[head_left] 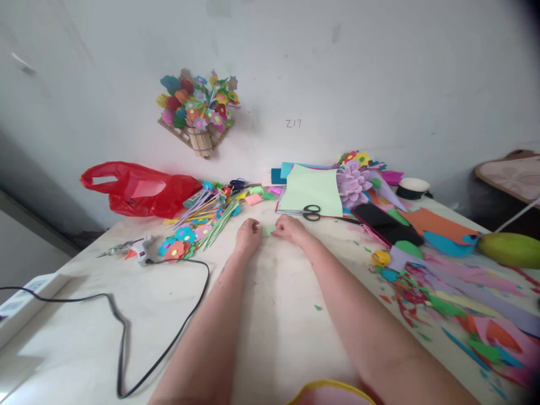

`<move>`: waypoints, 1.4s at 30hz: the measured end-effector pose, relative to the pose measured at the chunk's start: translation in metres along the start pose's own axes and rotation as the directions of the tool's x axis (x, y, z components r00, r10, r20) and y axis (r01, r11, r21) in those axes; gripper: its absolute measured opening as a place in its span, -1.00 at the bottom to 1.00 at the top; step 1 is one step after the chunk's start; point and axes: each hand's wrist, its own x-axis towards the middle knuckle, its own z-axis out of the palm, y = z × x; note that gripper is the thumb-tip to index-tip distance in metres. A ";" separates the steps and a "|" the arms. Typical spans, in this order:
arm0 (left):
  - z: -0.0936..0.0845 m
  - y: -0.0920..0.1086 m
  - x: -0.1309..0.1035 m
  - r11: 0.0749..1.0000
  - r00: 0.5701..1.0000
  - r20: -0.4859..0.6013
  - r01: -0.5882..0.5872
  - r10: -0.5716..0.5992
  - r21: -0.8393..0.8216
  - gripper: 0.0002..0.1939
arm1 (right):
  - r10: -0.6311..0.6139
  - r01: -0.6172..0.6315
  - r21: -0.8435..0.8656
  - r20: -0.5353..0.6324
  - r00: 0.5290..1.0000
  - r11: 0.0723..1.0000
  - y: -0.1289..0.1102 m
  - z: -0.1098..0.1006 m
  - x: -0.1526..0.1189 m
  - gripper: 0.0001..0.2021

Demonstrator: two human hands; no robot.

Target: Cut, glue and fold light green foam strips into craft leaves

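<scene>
A small piece of light green craft sheet is stretched between my two hands over the middle of the table. My left hand pinches its left end, and my right hand pinches its right end. Behind my right hand lie black-handled scissors, resting on the edge of a large pale green sheet. Left of my hands lies a bundle of light green stems, beside several cut paper flowers.
A glue gun with a looping black cord lies on the left. Behind it sits a red plastic bag. Rightward are a black phone, a tape roll and colourful scraps. A flower basket hangs on the wall.
</scene>
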 end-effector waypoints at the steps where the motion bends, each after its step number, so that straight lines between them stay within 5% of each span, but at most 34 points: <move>1: 0.000 0.000 0.000 1.000 1.000 0.002 -0.003 0.003 0.002 -0.79 | -0.006 0.006 -0.002 -0.005 1.000 1.000 0.003 -0.001 0.000 -0.79; 9: 0.002 -0.002 0.000 0.998 1.000 0.015 -0.025 0.024 0.064 -0.79 | -0.056 0.056 0.007 0.001 0.998 0.998 0.025 -0.011 -0.004 -0.78; 26: 0.005 0.010 -0.006 0.973 1.000 0.009 -0.029 0.028 0.228 -0.62 | 0.071 -0.067 -0.051 0.076 0.995 0.996 0.039 -0.034 -0.018 -0.77; 42: 0.007 0.027 -0.005 0.954 0.994 0.040 0.090 -0.106 0.286 -0.42 | 0.153 -0.146 -0.081 0.086 0.984 0.986 0.040 -0.043 -0.020 -0.81</move>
